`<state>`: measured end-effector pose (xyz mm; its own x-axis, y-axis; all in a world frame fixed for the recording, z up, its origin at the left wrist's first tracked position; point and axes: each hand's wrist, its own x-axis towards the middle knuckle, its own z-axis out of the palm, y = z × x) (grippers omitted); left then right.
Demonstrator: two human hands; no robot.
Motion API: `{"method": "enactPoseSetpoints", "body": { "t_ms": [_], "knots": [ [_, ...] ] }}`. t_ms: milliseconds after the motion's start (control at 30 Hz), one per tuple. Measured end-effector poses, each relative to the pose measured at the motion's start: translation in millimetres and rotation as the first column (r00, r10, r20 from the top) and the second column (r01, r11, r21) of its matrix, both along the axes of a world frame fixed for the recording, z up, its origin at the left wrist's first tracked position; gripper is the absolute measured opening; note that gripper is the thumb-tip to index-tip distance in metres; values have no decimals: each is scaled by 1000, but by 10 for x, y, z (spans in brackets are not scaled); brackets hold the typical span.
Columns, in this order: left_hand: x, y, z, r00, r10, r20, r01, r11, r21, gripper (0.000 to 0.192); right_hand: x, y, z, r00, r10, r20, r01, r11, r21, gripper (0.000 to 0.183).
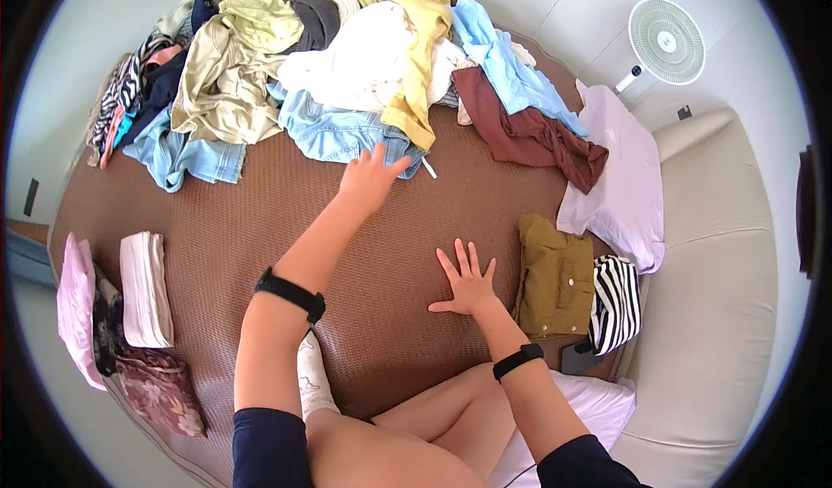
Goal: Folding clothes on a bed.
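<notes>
My left hand [374, 177] is over the near edge of a light blue denim garment [331, 134], fingers spread; whether it touches the denim I cannot tell. A mustard yellow garment [419, 78] hangs down over the denim just beyond that hand, beside a bright white garment [364, 59]. My right hand [467, 285] rests palm down with spread fingers on the brown woven mat [403, 254], holding nothing. To its right lie a folded olive garment [556, 280] with snap buttons and a folded black-and-white striped garment [614, 303].
A heap of clothes spans the far side, with a khaki garment [224, 85] and a maroon one [520, 130]. Folded cloths, including a white one [146, 290], lie at left. A lilac pillow [624, 176] leans by the padded headboard [708, 280]; a fan [666, 41] stands beyond.
</notes>
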<state>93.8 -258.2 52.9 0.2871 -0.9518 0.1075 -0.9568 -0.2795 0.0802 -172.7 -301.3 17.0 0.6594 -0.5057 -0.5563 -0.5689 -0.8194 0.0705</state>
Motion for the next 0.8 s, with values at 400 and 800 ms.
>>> {"method": "enactPoseSetpoints", "body": {
  "t_ms": [400,800],
  "knots": [
    [-3,-561,-43,984,25,177,-45,993,110,55,-51,-17,-126,996,8,94,-12,999,35,117],
    [-107,-558,158,995,93,34,-99,954,284,42,-31,-58,-162,982,-6,186,-14,994,107,117]
  ]
}}
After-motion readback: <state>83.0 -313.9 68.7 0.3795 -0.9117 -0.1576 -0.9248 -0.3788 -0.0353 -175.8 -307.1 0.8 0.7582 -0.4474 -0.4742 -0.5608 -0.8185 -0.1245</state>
